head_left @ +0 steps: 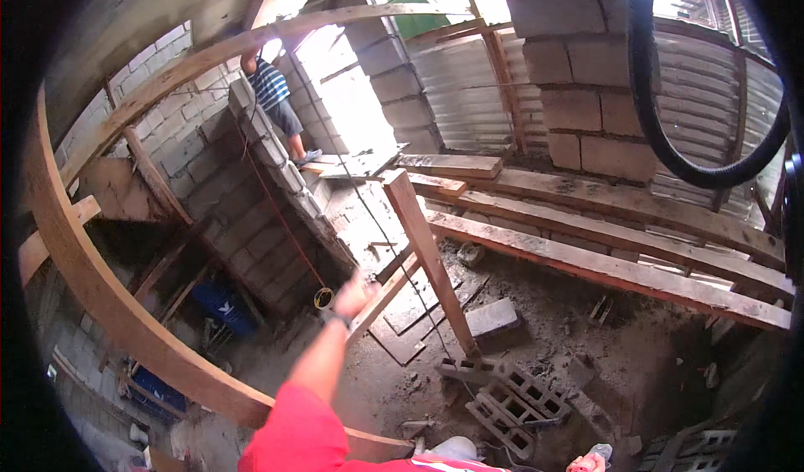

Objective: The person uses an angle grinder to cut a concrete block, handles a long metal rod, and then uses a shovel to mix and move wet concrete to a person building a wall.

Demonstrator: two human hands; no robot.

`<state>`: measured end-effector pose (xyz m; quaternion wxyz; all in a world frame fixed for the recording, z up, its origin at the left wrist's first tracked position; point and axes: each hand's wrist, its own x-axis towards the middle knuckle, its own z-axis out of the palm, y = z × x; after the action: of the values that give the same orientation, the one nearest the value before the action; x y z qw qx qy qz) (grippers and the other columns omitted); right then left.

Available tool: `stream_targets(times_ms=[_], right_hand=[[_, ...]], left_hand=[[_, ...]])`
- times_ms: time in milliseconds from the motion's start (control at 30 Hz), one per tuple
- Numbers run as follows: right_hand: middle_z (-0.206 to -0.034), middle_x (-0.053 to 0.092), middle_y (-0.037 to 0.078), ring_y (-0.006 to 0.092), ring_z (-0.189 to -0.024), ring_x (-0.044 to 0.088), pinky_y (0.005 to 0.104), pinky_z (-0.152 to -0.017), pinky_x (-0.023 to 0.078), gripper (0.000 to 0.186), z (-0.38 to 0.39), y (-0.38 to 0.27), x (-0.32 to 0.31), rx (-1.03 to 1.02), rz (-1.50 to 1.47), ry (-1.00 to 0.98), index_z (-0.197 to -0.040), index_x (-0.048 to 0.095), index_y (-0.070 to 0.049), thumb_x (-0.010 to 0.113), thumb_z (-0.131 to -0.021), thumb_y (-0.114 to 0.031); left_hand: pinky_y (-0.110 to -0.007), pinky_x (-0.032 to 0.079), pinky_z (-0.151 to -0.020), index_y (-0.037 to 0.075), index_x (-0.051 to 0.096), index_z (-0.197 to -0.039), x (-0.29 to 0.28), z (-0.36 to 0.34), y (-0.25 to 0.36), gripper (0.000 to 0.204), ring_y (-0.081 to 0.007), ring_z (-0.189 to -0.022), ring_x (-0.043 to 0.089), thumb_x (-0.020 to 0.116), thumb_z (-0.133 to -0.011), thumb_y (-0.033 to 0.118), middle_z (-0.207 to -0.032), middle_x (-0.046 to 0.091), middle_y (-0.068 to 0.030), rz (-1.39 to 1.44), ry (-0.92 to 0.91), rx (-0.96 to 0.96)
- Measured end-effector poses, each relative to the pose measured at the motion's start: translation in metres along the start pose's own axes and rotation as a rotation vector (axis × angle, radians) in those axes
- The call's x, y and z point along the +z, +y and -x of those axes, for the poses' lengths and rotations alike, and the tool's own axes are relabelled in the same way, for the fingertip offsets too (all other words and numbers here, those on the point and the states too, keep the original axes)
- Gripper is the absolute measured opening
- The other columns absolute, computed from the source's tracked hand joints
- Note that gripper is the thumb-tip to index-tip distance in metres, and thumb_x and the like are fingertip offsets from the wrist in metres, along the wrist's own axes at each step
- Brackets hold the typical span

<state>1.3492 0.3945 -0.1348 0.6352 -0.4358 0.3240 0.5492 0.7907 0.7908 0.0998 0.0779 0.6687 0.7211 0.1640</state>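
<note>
The room is an unfinished block interior, with a grey block pier (pixel 578 108) and corrugated sheeting (pixel 469 95) at the far side and a debris-strewn floor (pixel 645 371) below. From my remote position I record the left hand (pixel 356 294) at the end of an outstretched arm, beside the lower end of a slanting wooden board (pixel 392 292). I cannot tell whether its fingers are closed on that board or only near it. The board lies just left of a leaning wooden post (pixel 431 267), over the floor. I note the right hand (pixel 586 464) at the bottom edge, largely cut off, next to a small greyish object (pixel 601 451); its grip cannot be determined. Hollow blocks (pixel 515 401) lie near the post's foot. Long timber beams (pixel 603 267) extend rightward. A person in a striped shirt (pixel 272 87) stands high at the upper left.
</note>
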Motion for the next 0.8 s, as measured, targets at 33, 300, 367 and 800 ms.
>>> stream_targets(times_ms=[33, 300, 367, 800], right_hand=[[-0.052, 0.036, -0.001, 0.0132, -0.046, 0.035, 0.0276, -0.042, 0.031, 0.033, -0.007, 0.002, -0.004, -0.049, 0.017, -0.001, -0.061, 0.033, -0.017, 0.052, -0.088, -0.024], [-0.055, 0.036, -0.001, 0.0117, -0.048, 0.035, 0.0262, -0.044, 0.031, 0.030, -0.031, -0.008, -0.011, -0.073, 0.115, -0.286, -0.064, 0.035, -0.017, 0.054, -0.088, -0.019], [-0.055, 0.036, -0.002, 0.0117, -0.048, 0.035, 0.0262, -0.044, 0.031, 0.030, -0.034, -0.012, -0.009, -0.099, 0.113, -0.294, -0.065, 0.035, -0.017, 0.054, -0.088, -0.019], [-0.053, 0.037, -0.001, 0.0147, -0.046, 0.040, 0.0271, -0.043, 0.038, 0.034, 0.033, -0.022, 0.004, 0.041, -0.095, -0.177, -0.061, 0.037, -0.016, 0.059, -0.086, -0.018]], left_hand=[[-0.041, 0.049, -0.075, 0.012, 0.021, -0.147, -0.046, -0.031, 0.003, 0.078, -0.0301, -0.088, 0.062, 0.062, -0.086, 0.037, -0.102, 0.067, -0.0181, 0.056, 0.156, 0.028], [-0.024, 0.046, -0.052, 0.011, -0.011, -0.152, -0.288, -0.065, 0.097, 0.102, -0.0120, -0.064, 0.060, 0.067, -0.090, 0.032, -0.092, 0.069, -0.0104, 0.620, 0.663, 0.258], [-0.027, 0.054, -0.065, 0.013, -0.007, -0.153, -0.279, -0.028, 0.138, 0.095, -0.0154, -0.083, 0.064, 0.064, -0.092, 0.029, -0.117, 0.061, -0.0150, 0.831, 0.766, 0.458], [-0.026, 0.048, -0.090, 0.004, 0.056, -0.128, 0.040, 0.187, 0.209, 0.036, -0.0101, -0.101, 0.060, 0.061, -0.096, 0.017, -0.109, 0.066, -0.0052, 0.988, -0.733, 0.409]])
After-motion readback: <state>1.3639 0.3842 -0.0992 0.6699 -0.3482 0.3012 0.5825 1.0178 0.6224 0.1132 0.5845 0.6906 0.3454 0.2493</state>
